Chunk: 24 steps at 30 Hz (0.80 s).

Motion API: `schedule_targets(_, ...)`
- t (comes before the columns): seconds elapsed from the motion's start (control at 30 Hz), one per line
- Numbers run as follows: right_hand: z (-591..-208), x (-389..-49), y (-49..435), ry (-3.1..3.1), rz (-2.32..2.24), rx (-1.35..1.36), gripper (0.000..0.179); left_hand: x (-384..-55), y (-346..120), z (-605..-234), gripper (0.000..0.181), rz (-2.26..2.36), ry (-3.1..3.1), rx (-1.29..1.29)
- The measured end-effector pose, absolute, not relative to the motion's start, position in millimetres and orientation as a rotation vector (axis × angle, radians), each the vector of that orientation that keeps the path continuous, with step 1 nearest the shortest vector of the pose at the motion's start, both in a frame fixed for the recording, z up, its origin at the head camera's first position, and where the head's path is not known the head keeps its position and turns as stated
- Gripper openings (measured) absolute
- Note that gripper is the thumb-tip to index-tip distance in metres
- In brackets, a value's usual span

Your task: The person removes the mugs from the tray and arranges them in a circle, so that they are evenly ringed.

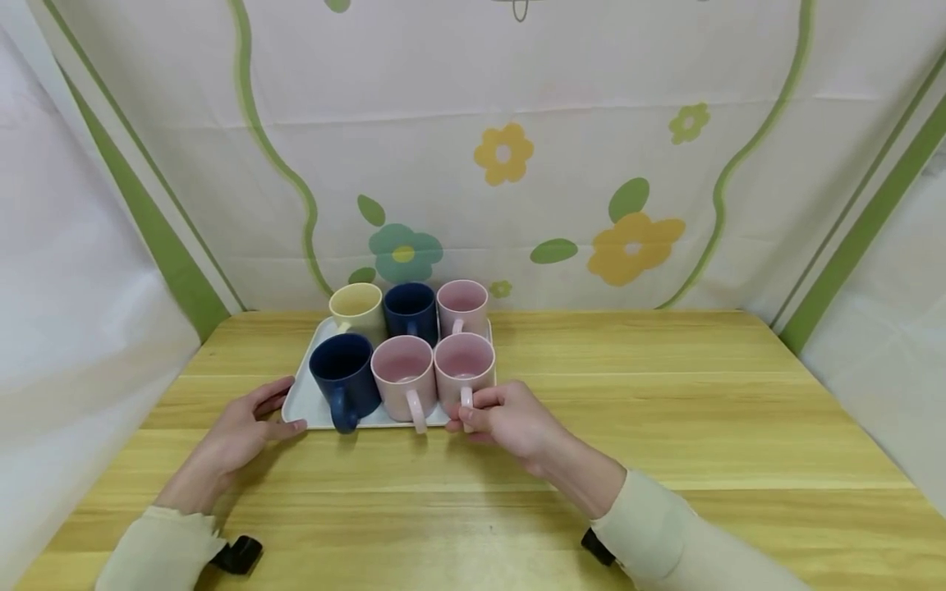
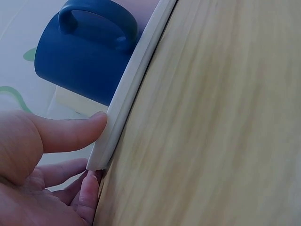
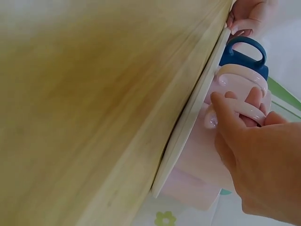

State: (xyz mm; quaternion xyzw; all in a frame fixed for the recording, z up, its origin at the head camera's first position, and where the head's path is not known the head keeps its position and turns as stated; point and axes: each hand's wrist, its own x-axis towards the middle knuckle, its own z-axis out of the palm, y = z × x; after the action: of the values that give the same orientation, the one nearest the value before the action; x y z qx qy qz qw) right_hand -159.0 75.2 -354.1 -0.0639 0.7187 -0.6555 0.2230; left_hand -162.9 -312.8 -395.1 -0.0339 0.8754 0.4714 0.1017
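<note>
Rigid, probably slick and breakable

Tray [image 1: 299,404]: likely heavy when laden; the left hand [image 1: 240,428], thumb and fingers parted, grips its near-left corner. Pink mug [image 1: 449,387], near-right corner: best held by its handle [image 1: 466,398], which the right hand [image 1: 519,423] pinches.

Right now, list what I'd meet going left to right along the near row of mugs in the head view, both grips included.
Left grip, dark blue mug, pink mug, second pink mug, right grip.
</note>
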Motion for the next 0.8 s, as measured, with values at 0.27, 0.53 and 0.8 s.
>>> schedule_targets(0.27, -353.9, -158.7, 87.9, 2.02, -1.867, -0.162, 0.022, -163.1, -310.9, -396.2, 0.092, 1.377, 2.593, -0.1)
schedule_targets(0.53, -349.1, -159.8, 102.7, 2.031, -1.909, -0.131, 0.022, -166.3, -306.3, -395.6, 0.091, 1.373, 2.597, -0.072)
schedule_targets(0.8, -343.7, -154.0, 107.4, 2.091, -1.844, -0.191, 0.02, -162.7, -311.7, -395.5, 0.09, 1.371, 2.611, -0.072)
